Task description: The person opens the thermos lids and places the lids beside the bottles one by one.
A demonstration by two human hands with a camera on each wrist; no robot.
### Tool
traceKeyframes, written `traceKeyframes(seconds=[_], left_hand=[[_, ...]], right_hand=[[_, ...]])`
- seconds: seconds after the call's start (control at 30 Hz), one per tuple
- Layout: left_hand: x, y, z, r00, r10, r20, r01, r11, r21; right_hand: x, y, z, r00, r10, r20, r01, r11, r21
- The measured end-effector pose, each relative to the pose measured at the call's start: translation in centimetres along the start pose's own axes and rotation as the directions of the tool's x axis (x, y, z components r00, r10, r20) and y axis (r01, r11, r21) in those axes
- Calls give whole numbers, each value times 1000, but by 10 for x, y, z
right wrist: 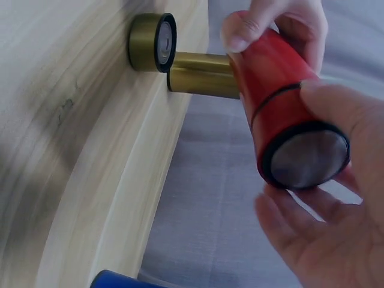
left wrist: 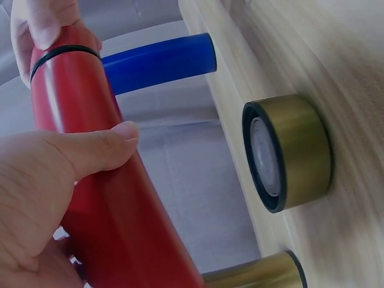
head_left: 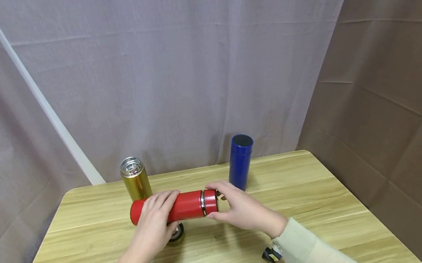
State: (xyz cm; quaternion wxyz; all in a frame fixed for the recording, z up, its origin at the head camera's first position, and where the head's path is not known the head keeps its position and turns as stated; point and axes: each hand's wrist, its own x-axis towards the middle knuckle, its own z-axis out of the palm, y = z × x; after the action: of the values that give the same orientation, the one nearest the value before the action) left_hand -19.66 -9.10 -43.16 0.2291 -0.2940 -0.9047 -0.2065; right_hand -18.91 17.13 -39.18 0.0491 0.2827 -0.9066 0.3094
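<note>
A red thermos (head_left: 187, 205) lies sideways in the air above the table, its lid (head_left: 211, 201) pointing right. My left hand (head_left: 153, 217) grips the body, thumb along the near side in the left wrist view. With thumb and fingers my right hand (head_left: 238, 205) pinches the lid, which sits on the body with a dark ring at the seam. Behind the left hand stands a gold thermos (head_left: 137, 184) without its lid, showing a silver mouth. The gold lid (left wrist: 303, 153) rests on the table below the red thermos, its inner side up.
A blue thermos (head_left: 241, 162) stands upright at the back right, beyond my right hand. The wooden table (head_left: 319, 206) ends at a grey curtain (head_left: 175, 88) behind, and a brown curtain (head_left: 397, 99) hangs along the right side.
</note>
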Motion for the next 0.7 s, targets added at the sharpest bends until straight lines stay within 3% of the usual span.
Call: traceKeyframes(seconds=[0.13, 0.23, 0.5, 0.7], left_hand=[[1, -1, -2, 999, -23, 23, 24, 999, -23], [1, -2, -3, 998, -50, 23, 51, 998, -31], [1, -8, -3, 993, -110, -45, 105, 989, -104], [10, -7, -8, 979, -172, -107, 144, 961, -235]], right_hand=[[0, -4, 1, 988, -137, -66, 122, 975, -186], [-1, -4, 1, 976, -185, -111, 152, 955, -254], [-2, 8, 2, 976, -44, -212, 19, 993, -117], [-3, 13, 5, 979, 58, -196, -69, 996, -51]])
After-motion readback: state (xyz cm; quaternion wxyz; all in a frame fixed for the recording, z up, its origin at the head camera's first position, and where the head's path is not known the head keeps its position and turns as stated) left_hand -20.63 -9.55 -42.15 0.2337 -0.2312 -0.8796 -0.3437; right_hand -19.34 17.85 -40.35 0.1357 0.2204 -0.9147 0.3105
